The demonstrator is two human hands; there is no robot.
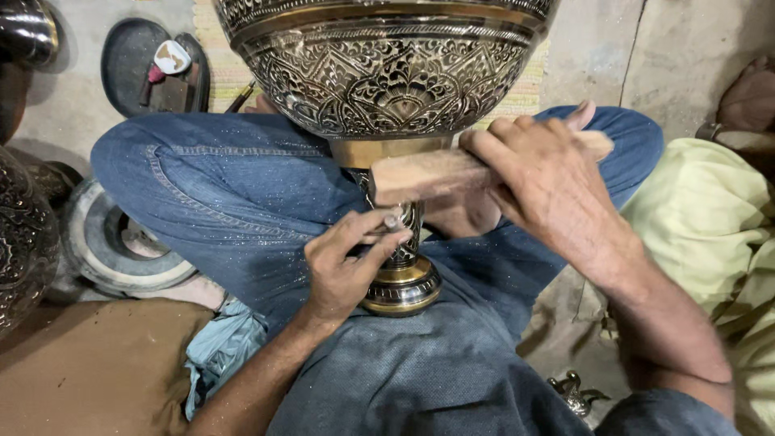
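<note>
Resting across the seated person's lap: large engraved brass vase [379, 64], bowl far, foot ring near, narrow stem between. Left hand [343, 266] pinches a small metal punch [391, 222] against the stem, fingers closed around it. Right hand [541, 173] is clenched on a wooden mallet [428, 173], head just above the punch. Judgement: vase heavy, rigid, polished bands slippery; engraved surface could dent. Best hold seems the stem or foot ring. Round dish [129, 60] lies far left on the floor.
</note>
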